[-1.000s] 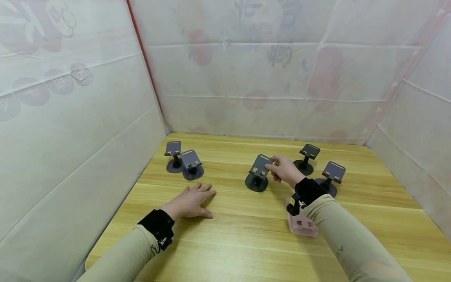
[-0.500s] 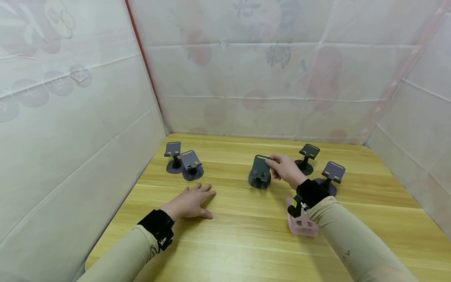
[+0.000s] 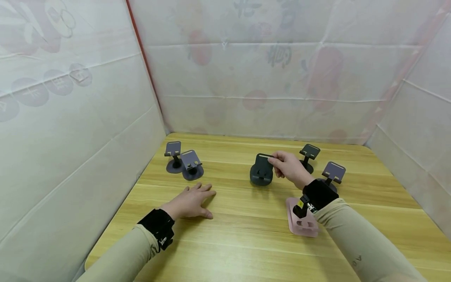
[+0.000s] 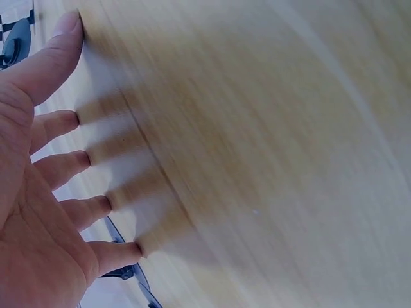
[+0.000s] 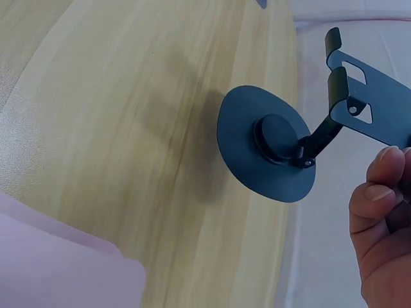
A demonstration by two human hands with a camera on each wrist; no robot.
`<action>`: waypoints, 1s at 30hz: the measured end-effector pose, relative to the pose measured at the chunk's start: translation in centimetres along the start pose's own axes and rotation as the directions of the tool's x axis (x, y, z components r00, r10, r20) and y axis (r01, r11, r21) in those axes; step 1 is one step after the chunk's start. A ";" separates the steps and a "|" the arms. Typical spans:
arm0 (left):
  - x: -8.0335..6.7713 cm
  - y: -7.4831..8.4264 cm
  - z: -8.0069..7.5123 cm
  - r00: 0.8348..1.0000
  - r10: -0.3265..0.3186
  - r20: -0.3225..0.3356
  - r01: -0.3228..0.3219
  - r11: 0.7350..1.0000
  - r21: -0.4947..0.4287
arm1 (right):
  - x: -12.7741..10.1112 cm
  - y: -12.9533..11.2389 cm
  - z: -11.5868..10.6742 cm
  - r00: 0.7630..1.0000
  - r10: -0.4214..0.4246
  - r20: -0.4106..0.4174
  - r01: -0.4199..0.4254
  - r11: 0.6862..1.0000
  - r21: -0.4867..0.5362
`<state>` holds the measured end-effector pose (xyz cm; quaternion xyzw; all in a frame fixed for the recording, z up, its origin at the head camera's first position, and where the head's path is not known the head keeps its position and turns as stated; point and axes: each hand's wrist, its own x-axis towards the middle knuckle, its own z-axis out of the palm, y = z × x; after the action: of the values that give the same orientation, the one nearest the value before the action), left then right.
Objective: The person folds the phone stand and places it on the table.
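While my left hand (image 3: 190,203) spreads over the wood, my right grip: thumb and fingertips of my right hand (image 3: 289,169) pinched together on the one o'clock corner of the dark stand (image 3: 262,170), with only its thin plate (image 5: 382,106) between them.
Dark stand: tilted, hub of this dial as the head view shows it, with twelve pointing away from me; its base disc (image 5: 241,144) is off the table (image 3: 225,250), and a soft shadow falls on the wood apart from it.
Left fingers: straight and fanned, nothing in them, their tips meeting the wood towards eight o'clock.
Purple pair: two stands at nine o'clock, the farther purple stand (image 3: 173,149) just beside the nearer purple stand (image 3: 190,159); I cannot tell whether their bases touch.
Black stand: the black stand (image 3: 309,151), between two and three, is upright behind my knuckles, which hide part of its base.
Right-hand purple: at three o'clock, the lone purple stand (image 3: 334,171) is upright, its base partly behind my wrist strap (image 3: 318,194).
Pink stand: between four and five, the pink stand (image 3: 304,228) lies low on the wood, partly hidden by my wrist camera (image 3: 301,209); a pale edge of it fills the seven-to-eight corner of the right wrist view.
White sheet: at twelve, the printed white sheet (image 3: 225,113) hangs behind the table's far edge.
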<state>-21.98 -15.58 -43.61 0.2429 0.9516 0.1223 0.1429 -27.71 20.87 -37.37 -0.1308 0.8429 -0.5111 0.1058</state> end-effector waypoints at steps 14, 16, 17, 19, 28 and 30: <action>0.8 0.8 -0.2 0.996 -0.001 -0.091 0.002 1.000 0.011 | -1.1 -1.3 -0.3 0.997 -0.064 0.033 0.064 0.998 0.010; 1.1 1.1 -0.3 0.994 0.011 -0.110 -0.009 1.000 0.018 | -1.3 -1.5 -0.2 0.996 -0.078 0.040 0.078 0.997 0.013; 1.3 1.2 -0.3 0.993 0.015 -0.117 -0.014 1.000 0.015 | -1.3 -1.5 -0.2 0.995 -0.087 0.044 0.087 0.996 0.015; 1.7 1.5 -0.4 0.990 0.026 -0.135 -0.026 1.000 0.003 | -1.5 -1.6 -0.1 0.993 -0.105 0.052 0.104 0.994 0.021; 3.6 3.1 -0.9 0.986 -0.015 -0.168 -0.018 0.982 -0.188 | -2.1 -2.5 0.7 0.983 -0.156 0.096 0.151 0.987 0.055; 4.0 3.5 -1.0 0.986 -0.040 -0.164 -0.007 0.961 -0.278 | -2.2 -2.8 0.8 0.980 -0.167 0.109 0.161 0.985 0.060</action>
<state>-24.15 -10.76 -42.45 0.2012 0.9357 0.2733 0.0959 -25.06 19.67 -35.18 -0.2258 0.8085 -0.5312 0.1145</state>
